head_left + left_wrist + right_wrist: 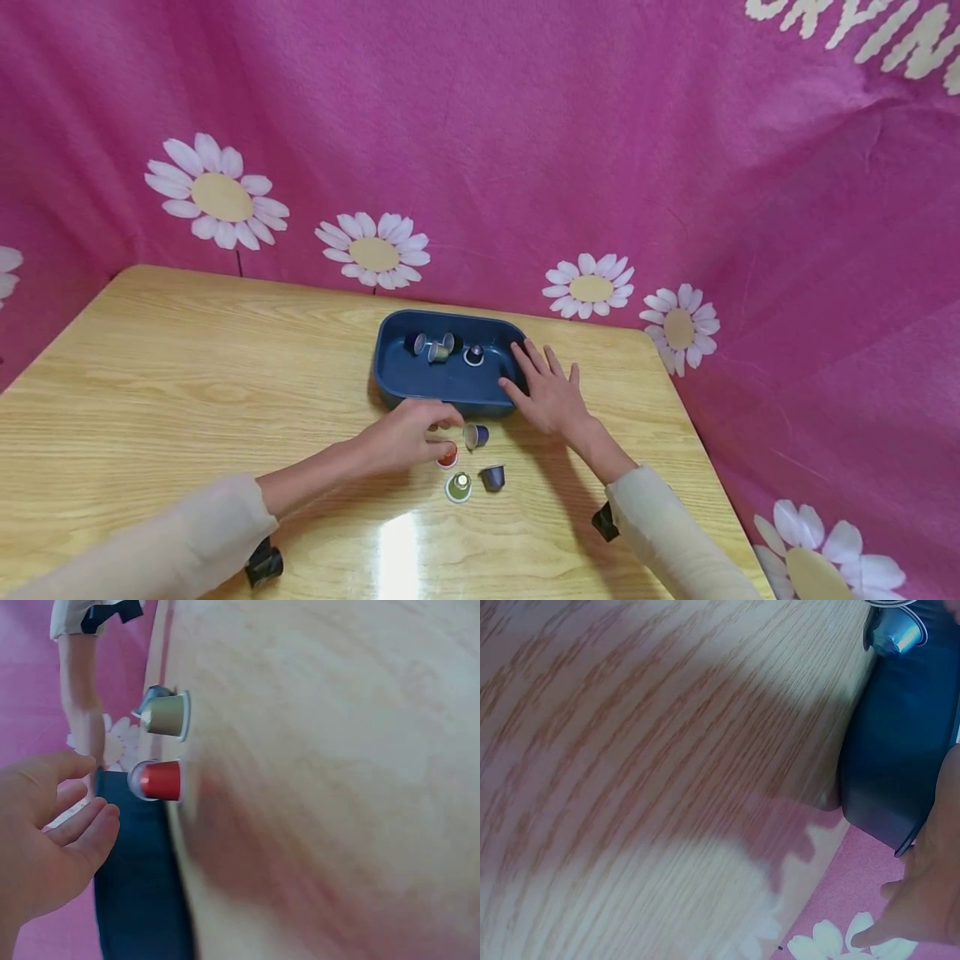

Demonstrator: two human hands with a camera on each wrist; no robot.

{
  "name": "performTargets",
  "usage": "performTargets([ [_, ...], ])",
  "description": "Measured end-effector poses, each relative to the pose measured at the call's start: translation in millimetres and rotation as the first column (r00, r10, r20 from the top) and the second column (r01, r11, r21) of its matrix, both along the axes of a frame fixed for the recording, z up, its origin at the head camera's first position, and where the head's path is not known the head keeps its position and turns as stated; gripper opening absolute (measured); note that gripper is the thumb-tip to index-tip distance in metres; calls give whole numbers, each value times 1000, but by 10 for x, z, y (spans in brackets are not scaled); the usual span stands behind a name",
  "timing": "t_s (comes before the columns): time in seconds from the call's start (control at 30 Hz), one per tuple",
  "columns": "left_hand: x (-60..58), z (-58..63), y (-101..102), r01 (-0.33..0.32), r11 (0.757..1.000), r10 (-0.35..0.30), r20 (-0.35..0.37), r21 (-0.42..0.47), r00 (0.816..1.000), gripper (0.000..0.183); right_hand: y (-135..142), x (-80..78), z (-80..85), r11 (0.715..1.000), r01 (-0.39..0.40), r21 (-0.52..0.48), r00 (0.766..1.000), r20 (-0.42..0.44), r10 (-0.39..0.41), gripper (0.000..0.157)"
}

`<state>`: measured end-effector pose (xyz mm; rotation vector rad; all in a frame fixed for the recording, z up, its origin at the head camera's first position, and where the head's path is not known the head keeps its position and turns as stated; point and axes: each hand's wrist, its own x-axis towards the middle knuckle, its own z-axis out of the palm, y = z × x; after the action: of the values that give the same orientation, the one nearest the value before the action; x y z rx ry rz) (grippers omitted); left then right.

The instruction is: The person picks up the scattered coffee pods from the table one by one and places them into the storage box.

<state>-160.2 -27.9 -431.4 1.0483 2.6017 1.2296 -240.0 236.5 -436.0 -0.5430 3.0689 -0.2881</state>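
My left hand [416, 435] hovers in front of the dark blue tray [420, 396], thumb and fingers apart around nothing. Right by its fingertips stands a red coffee capsule [447, 455]; a gap shows between them in the left wrist view. Close by on the table are a green capsule [459, 486], a dark grey one [492, 477] and a blue-purple one [480, 435] lying on its side. My right hand [551, 400] is spread at the tray's right end, fingers reaching over the rim. Inside the tray lie several capsules, including a pale one [438, 353] and a dark one [474, 355].
The wooden table [225, 375] ends at a pink cloth [480, 167] printed with white daisies, which hangs behind it and along the right. Black wrist cameras [264, 563] sit below both sleeves.
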Motion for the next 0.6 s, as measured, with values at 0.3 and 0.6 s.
performTargets([
  [0.3, 1, -189, 41, -4, 1000, 4, 27, 1, 1000, 27, 10, 8, -23, 1000, 2, -1, 1000, -5, -2, 72],
  [0.6, -25, -224, 49, -3, 1000, 3, 8, -7, 1000, 27, 3, -3, -4, 1000, -2, -7, 1000, -14, 1, 72],
])
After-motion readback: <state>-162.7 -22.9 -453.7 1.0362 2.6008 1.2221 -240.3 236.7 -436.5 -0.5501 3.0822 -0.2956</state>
